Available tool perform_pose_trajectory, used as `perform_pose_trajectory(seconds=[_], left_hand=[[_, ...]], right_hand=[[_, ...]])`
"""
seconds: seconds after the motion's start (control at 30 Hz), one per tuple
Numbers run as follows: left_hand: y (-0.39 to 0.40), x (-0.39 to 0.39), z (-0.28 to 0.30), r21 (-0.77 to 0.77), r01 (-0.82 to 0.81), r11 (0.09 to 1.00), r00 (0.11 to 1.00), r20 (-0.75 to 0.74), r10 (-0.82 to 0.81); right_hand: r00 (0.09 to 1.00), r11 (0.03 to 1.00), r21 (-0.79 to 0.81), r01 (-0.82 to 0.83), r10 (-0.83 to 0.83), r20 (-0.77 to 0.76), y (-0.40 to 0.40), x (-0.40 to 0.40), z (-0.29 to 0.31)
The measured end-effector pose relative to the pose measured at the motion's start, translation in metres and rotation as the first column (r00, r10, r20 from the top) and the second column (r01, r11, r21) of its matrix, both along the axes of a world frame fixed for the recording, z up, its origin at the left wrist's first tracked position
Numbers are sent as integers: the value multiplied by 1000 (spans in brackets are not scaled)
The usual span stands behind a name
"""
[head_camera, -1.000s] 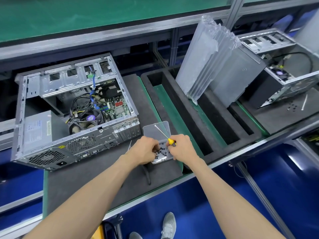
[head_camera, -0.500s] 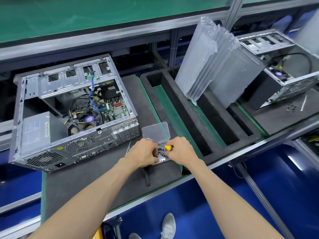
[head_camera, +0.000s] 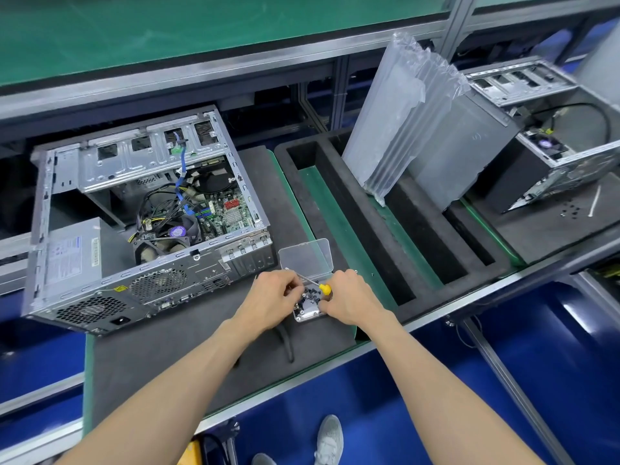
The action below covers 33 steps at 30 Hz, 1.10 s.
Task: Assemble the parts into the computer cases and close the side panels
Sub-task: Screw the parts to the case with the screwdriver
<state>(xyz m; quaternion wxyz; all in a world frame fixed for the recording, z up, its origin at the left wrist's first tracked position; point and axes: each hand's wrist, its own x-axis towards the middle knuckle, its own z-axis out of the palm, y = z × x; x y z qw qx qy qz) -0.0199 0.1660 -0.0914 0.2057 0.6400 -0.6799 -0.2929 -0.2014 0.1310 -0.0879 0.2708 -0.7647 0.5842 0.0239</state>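
An open computer case (head_camera: 144, 223) lies on the grey mat at the left, its motherboard, fan and cables showing. Just right of it sits a small clear screw box (head_camera: 306, 315) with its lid (head_camera: 307, 256) raised and dark screws inside. My right hand (head_camera: 350, 298) grips a screwdriver by its yellow handle (head_camera: 324, 288) over the box. My left hand (head_camera: 271, 302) is at the box's left side, fingertips pinched at the tip of the screwdriver's shaft. What lies between those fingertips is hidden. A grey side panel (head_camera: 459, 156) leans in the black foam tray (head_camera: 355, 209).
A clear air-cushion bag (head_camera: 402, 112) stands in the foam tray beside the panel. A second open case (head_camera: 553, 156) sits at the far right, with loose screws (head_camera: 570, 209) on its mat. A black cable (head_camera: 288, 344) lies near the table's front edge.
The screwdriver's shaft has swung down from over the lid until its tip meets my left fingertips. Both hands have stayed at the screw box.
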Motion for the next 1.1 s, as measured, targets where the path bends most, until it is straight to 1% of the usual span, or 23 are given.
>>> perform_pose_trajectory(seconds=[0.07,0.1,0.13,0.17,0.2,0.23,0.27,0.3,0.37,0.4,0.43,0.5,0.53,0.6,0.67,0.7,0.73,0.77,0.83,0.93,1.0,1.03,1.1], left_hand=[[4,2,-1,9,-145,989,982,-118,145],[4,3,-1,47,-211,976,956,-199,216],[5,5,-2,113,-266,957,907,-307,288],[5,6,-3,190,-308,932,831,-424,361],[6,7,-3,266,-337,903,736,-524,429],[6,8,-4,330,-350,877,640,-600,481],[6,10,-4,375,-353,857,568,-642,515],[7,12,-5,399,-353,846,534,-656,533],[8,14,-6,406,-354,843,541,-646,538],[8,15,-7,391,-353,850,577,-625,526],[8,16,-7,357,-349,866,645,-579,499],[7,16,-5,251,-314,916,824,-406,394],[5,15,-4,196,-281,940,892,-308,331],[1,11,-1,125,-199,972,968,-129,215],[-2,7,2,104,-144,984,990,7,144],[-3,5,3,105,-140,985,990,42,136],[-3,5,3,108,-152,983,988,44,148],[-3,5,3,111,-176,978,984,15,175],[-2,8,2,133,-227,965,966,-99,241],[1,10,1,255,-235,938,899,-311,310],[1,10,2,359,-212,909,819,-442,366],[1,9,3,422,-200,884,749,-516,415],[0,7,5,547,-188,816,556,-625,547]], right_hand=[[1000,1000,13,1,-1,7,-1,1,0],[1000,1000,22,7,-8,13,-2,0,0],[1000,999,29,17,-18,18,-2,0,0],[1000,999,32,23,-23,19,-3,-1,1],[1000,999,31,22,-22,20,-3,-2,1],[1000,999,30,16,-16,24,-3,-3,1],[999,999,31,9,-10,32,-3,-4,1],[999,999,34,8,-10,40,-3,-5,2],[997,999,18,37,-38,65,-3,-7,3],[994,998,-1,69,-68,84,-4,-8,2],[989,994,-18,107,-105,101,-4,-9,2],[980,986,-32,166,-161,117,-6,-9,4],[978,984,-33,175,-170,118,-7,-9,5],[980,984,-34,173,-168,109,-9,-8,7],[981,985,-29,170,-166,97,-10,-9,9],[981,985,-24,171,-168,95,-10,-10,10],[981,985,-21,173,-170,94,-11,-11,10],[980,984,-18,178,-176,94,-11,-12,11],[977,981,-13,192,-190,101,-11,-15,12],[976,979,27,201,-203,81,-13,-18,14],[978,980,52,194,-197,62,-16,-19,14],[982,981,66,181,-185,49,-17,-19,15],[991,987,94,132,-132,-9,-18,-17,16]])
